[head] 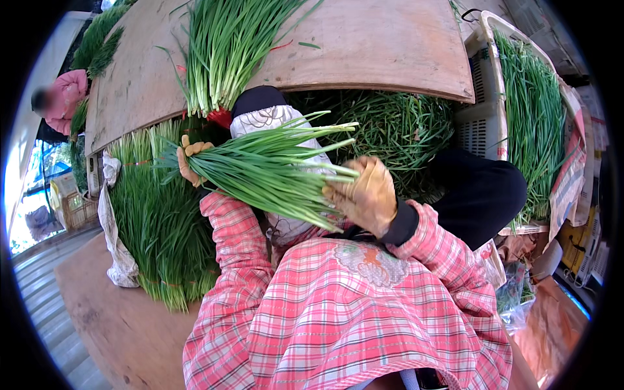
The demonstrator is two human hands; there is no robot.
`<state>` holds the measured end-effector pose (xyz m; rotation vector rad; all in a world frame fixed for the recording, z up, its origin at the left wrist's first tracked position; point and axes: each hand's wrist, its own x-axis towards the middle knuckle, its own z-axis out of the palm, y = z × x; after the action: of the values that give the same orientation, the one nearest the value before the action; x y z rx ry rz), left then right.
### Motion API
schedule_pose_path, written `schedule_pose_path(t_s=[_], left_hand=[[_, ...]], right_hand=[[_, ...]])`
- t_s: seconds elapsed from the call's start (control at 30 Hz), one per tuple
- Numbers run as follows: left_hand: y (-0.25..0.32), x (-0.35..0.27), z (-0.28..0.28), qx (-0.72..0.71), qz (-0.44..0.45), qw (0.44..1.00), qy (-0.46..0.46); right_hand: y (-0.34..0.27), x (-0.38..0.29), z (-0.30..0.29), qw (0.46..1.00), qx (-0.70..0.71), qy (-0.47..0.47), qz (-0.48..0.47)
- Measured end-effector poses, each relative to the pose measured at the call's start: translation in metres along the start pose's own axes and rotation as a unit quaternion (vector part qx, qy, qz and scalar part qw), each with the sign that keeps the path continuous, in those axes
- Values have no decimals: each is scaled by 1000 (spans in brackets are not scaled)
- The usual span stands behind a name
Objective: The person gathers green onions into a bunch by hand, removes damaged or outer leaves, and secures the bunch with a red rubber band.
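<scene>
My left hand (191, 161), in a tan glove, is closed around the leafy end of a bunch of garlic chives (263, 168). The bunch lies across above my lap, its pale cut ends fanned out to the right. At those ends is my right hand (365, 195), also gloved and blurred by motion. Its fingers overlap the lower stems, and whether they grip any is not clear. Ahead, a sheaf of chives (219, 58) rests on the plywood board (370, 44), its pale ends over the near edge by a red tie (219, 117).
Tied chive bundles (165, 219) are stacked at my left beside a white sack (117, 253). Loose green leaves (404, 131) lie under the board's edge. A plastic crate (502, 92) of chives stands at right. Another person in pink (68, 100) is at far left.
</scene>
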<state>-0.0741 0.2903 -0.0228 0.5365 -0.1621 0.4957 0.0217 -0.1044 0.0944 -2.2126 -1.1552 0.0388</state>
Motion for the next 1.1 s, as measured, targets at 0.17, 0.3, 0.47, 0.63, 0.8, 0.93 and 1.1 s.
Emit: schedule_pose_path(t_s=[0.17, 0.3, 0.47, 0.63, 0.8, 0.93, 1.1], left_hand=[[-31, 5, 14, -33, 36, 996, -72], [-31, 15, 44, -23, -6, 997, -69], [-34, 22, 54, 2, 29, 992, -126], [-28, 23, 51, -11, 51, 993, -106], [-34, 29, 69, -20, 48, 989, -140], [-33, 29, 63, -38, 45, 992, -112], [-33, 24, 62, -45, 50, 994, -83]], right_hand=[[9, -17, 14, 970, 221, 13, 102], [14, -6, 13, 942, 265, 71, 191], [25, 8, 12, 980, 190, 50, 4], [20, 13, 7, 937, 257, -153, 180], [18, 29, 7, 753, 516, -285, 292], [18, 27, 35, 687, 593, -200, 369], [22, 16, 46, 668, 650, -130, 338]])
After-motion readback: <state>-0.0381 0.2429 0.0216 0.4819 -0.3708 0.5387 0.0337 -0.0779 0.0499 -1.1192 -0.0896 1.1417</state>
